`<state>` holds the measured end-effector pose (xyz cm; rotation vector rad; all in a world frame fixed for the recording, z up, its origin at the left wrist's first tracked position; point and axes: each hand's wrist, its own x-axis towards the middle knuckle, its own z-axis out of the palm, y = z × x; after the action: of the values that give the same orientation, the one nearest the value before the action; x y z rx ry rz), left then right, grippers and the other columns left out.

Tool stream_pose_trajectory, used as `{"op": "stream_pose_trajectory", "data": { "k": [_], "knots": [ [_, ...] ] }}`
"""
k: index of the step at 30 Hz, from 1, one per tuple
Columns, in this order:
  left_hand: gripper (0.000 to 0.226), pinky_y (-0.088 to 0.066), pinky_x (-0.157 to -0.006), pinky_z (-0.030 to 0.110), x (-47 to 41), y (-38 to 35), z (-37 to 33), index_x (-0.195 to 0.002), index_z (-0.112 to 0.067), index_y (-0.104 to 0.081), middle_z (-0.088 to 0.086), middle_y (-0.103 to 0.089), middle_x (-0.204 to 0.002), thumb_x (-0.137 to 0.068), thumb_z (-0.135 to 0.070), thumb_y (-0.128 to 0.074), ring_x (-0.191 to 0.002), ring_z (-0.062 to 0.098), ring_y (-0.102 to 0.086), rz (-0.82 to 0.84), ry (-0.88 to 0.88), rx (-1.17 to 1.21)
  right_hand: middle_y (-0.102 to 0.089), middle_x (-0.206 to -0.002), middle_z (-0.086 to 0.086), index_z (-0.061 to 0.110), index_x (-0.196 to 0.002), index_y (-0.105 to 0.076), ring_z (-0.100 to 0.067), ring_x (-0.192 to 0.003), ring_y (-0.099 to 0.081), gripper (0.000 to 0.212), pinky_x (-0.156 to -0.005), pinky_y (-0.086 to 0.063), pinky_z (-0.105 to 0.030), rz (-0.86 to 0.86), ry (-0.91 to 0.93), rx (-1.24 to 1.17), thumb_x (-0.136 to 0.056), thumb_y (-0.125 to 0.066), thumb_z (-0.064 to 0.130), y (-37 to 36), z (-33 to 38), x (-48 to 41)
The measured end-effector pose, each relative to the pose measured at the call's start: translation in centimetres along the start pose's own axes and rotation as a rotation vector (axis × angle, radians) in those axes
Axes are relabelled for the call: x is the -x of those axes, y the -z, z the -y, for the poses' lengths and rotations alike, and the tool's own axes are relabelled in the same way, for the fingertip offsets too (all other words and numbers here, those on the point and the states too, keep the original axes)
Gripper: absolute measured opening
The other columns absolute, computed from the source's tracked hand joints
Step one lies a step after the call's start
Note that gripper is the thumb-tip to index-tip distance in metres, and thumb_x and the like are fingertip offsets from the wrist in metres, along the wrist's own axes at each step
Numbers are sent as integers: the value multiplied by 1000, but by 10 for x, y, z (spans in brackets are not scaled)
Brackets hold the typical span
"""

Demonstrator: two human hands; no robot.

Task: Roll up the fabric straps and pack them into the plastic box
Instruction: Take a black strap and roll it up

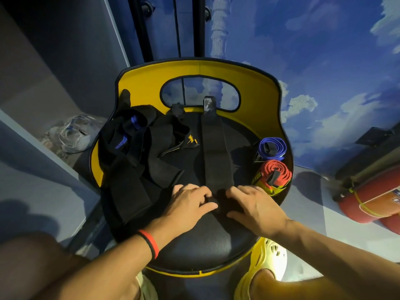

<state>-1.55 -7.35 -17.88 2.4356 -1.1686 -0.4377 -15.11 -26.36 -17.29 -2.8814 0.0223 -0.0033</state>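
A long black fabric strap (217, 152) is lying flat down the middle of a black padded chair seat (207, 241), its far end reaching toward the hook-like fitting (208, 105) at the base of the yellow backrest (140, 83), and its near end is being gathered under both hands. The left hand (190, 204) is pressing down on the near end with its fingers curled narrowly over the beginning of a roll, while the right hand (255, 204) is resting just beside it, fingers bent and thumb tucked toward the same fold; whether either hand is fully pinching the fabric cannot be told, since the material under the palms is dark and shadowed. The strap appears to be laid straight and flat so that it can be wound tightly away from the hands. Beyond the right hand, at the seat's edge, a blue rolled strap (271, 148) and a red rolled strap (275, 172) are sitting side by side, apparently finished and set aside out of the working lane. Beyond the left hand, a heap of black straps (138, 148) with blue trim is lying unrolled, probably awaiting the same treatment. A red-and-black wristband (150, 241) is circling the left wrist. No plastic box is showing in this view, so packing looks some way off.
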Motion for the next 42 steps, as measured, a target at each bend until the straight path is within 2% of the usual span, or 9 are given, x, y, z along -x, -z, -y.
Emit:
{"op": "stream_pose_trajectory", "data": {
  "k": [4,8,11,19,24,28,32,38,42],
  "knots": [
    [32,-30,-106,34,0,0,-1,-125,-30,-64,-8,-71,-104,-101,-49,-56,-114,6,-46,18,79,65,-62,-113,4,32,-128,-51,-19,-101,-61,43,-85,-53,-40,17,-32,-72,-93,-43,56,-2,0,3],
    [35,-32,-107,36,-3,4,-2,-124,-32,-70,-12,-64,-122,-99,-53,-57,-121,11,-50,15,128,63,-48,-127,7,27,-133,-58,-14,-108,-57,45,-81,-59,-34,-29,-29,-82,-94,-58,49,-7,-3,2],
    [28,-39,-103,36,-4,3,-5,-117,-30,-71,-11,-69,-114,-99,-48,-60,-115,12,-56,-36,171,110,-41,-128,4,26,-147,-51,-15,-111,-52,65,-84,-58,-33,13,-36,-29,-89,-71,46,-11,-8,0],
    [23,-53,-88,29,-3,7,-13,-115,-31,-75,-10,-74,-105,-96,-40,-67,-105,9,-66,-110,277,254,-56,-122,2,24,-144,-52,-19,-104,-60,55,-81,-55,-32,-42,23,-39,-92,-69,32,-7,-7,-5],
    [51,-49,-97,32,-1,12,-12,-124,-38,-63,-8,-54,-124,-79,-54,-80,-113,13,-56,43,250,138,-63,-122,5,28,-142,-50,-16,-111,-57,48,-112,-37,-38,-18,37,-36,-98,-51,47,1,-13,-9],
    [53,-47,-101,32,1,13,-8,-128,-33,-65,-6,-56,-130,-81,-52,-80,-120,15,-55,71,219,109,-61,-119,2,23,-131,-52,-17,-106,-55,40,-97,-47,-37,42,19,-135,-98,-57,45,3,-8,-8],
    [53,-45,-102,27,1,14,-7,-130,-23,-68,-12,-54,-133,-83,-44,-82,-119,10,-54,87,197,168,-47,-127,6,23,-138,-55,-10,-111,-52,43,-94,-47,-21,39,-16,-246,-99,-61,40,-2,-8,-7],
    [46,-48,-90,26,-3,18,-11,-131,-34,-66,-5,-67,-129,-88,-43,-77,-115,15,-62,15,284,262,-55,-116,4,30,-128,-47,-19,-97,-61,37,-79,-56,-40,-71,-43,-198,-99,-42,52,-3,-3,-7],
    [33,-55,-89,35,-3,12,-12,-121,-35,-65,-5,-69,-114,-90,-41,-75,-102,13,-65,11,320,301,-47,-129,2,24,-133,-44,-16,-107,-54,56,-84,-54,-31,-25,-1,-171,-88,-73,37,-9,2,-1]
  ]
}}
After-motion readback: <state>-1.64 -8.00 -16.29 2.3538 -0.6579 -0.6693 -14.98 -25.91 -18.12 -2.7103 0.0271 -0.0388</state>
